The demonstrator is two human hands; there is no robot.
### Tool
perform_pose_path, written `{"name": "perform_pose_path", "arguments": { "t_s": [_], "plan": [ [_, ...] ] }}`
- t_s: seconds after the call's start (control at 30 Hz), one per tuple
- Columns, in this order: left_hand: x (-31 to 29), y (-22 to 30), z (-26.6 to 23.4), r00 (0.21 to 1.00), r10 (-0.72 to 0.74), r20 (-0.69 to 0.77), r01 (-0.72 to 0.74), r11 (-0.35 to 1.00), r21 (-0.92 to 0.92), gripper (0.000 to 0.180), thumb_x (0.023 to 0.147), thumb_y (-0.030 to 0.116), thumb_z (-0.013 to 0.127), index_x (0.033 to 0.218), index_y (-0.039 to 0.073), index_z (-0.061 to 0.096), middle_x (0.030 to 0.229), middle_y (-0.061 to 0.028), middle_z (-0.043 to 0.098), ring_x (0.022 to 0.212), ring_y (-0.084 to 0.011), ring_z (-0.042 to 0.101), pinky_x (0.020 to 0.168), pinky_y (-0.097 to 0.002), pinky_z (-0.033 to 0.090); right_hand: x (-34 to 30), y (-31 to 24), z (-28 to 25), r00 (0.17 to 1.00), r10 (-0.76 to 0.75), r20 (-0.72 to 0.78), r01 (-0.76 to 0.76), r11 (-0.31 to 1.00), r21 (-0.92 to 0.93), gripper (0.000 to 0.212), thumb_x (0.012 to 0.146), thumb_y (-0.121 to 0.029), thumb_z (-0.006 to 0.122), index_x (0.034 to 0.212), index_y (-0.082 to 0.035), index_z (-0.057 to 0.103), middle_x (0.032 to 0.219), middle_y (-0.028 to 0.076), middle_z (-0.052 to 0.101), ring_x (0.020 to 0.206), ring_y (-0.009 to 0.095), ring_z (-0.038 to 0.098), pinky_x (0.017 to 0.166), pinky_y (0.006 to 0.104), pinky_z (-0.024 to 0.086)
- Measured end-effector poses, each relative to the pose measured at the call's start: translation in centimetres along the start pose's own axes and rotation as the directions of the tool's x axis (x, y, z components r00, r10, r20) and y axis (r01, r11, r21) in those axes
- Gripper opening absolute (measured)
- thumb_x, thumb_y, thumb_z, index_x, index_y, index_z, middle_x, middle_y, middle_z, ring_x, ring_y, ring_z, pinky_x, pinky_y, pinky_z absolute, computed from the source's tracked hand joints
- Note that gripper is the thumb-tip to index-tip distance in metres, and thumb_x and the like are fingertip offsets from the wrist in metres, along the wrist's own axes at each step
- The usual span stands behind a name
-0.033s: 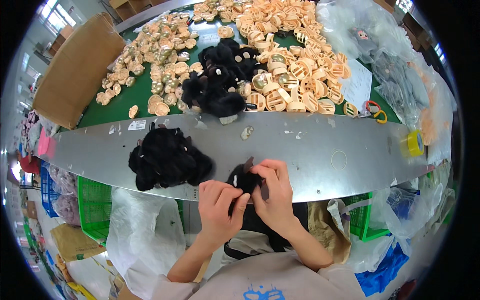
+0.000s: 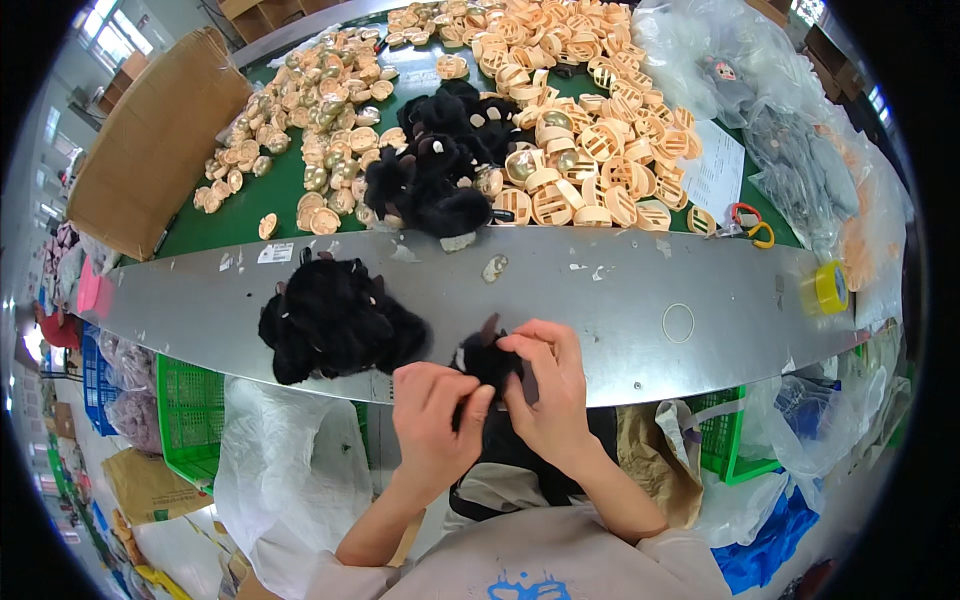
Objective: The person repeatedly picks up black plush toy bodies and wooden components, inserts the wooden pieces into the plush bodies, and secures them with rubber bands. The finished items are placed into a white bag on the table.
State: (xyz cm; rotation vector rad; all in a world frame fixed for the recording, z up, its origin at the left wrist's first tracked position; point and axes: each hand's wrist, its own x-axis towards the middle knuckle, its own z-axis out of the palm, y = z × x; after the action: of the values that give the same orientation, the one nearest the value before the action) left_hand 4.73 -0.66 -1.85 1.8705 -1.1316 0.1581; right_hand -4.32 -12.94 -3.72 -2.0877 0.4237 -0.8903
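Between my two hands, just over the near edge of the metal table, is a small black plush toy with a brown ear standing up and a white patch. My left hand is closed, pinching the toy's left lower side between thumb and fingers. On the other side, my right hand grips the toy by its upper right side and ear area, thumb below. The toy's underside is hidden by my fingers. Left of my hands lies a heap of black plush toys on the metal surface.
Beyond the metal strip, a green belt carries more black plush and many round wooden-looking baskets. Scissors, yellow tape and plastic bags lie right. A cardboard sheet stands left; green crates sit below.
The plush toy has tipped slightly to the left in my fingers, its ear and white patch shifting left. Both hands keep their grip almost in place.
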Motion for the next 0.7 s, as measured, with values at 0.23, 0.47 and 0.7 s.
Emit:
{"name": "perform_pose_path", "arguments": {
  "t_s": [0.23, 0.47, 0.7],
  "plan": [
    [3.8, -1.5, -3.6, 0.929, -0.021, -0.369, 0.159, 0.924, 0.349, 0.004, 0.088, 0.001, 0.060, 0.092, 0.002, 0.060, 0.097, -0.0113, 0.057, 0.091, -0.0283, 0.056, 0.080, -0.0330, 0.044, 0.4, 1.2, -4.3, 0.996, -0.016, -0.092, 0.004, 0.993, -0.121, 0.024, 0.080, -0.005, 0.066, 0.104, -0.003, 0.063, 0.110, 0.017, 0.058, 0.094, 0.030, 0.060, 0.080, 0.0362, 0.050],
    [2.0, -2.2, -1.1, 0.991, -0.034, 0.131, -0.040, 0.852, 0.522, 0.035, 0.078, 0.016, 0.069, 0.112, 0.007, 0.065, 0.127, -0.0136, 0.055, 0.126, -0.0329, 0.046, 0.109, -0.0522, 0.026, 9.2, 6.7, -9.0, 0.996, -0.040, -0.079, 0.019, 0.969, -0.247, 0.018, 0.087, -0.007, 0.061, 0.104, -0.002, 0.062, 0.093, 0.012, 0.062, 0.075, 0.023, 0.062, 0.067, 0.0328, 0.049],
    [1.8, -2.6, -1.2, 0.993, -0.042, 0.109, -0.013, 0.888, 0.460, 0.029, 0.077, 0.015, 0.070, 0.104, 0.006, 0.067, 0.119, -0.0101, 0.060, 0.120, -0.0291, 0.050, 0.107, -0.0514, 0.028, 23.0, 12.8, -8.6, 0.976, -0.180, 0.120, 0.216, 0.823, -0.525, 0.010, 0.088, -0.013, 0.063, 0.096, -0.012, 0.068, 0.085, 0.008, 0.060, 0.081, 0.024, 0.063, 0.070, 0.0373, 0.049]
  ]
}}
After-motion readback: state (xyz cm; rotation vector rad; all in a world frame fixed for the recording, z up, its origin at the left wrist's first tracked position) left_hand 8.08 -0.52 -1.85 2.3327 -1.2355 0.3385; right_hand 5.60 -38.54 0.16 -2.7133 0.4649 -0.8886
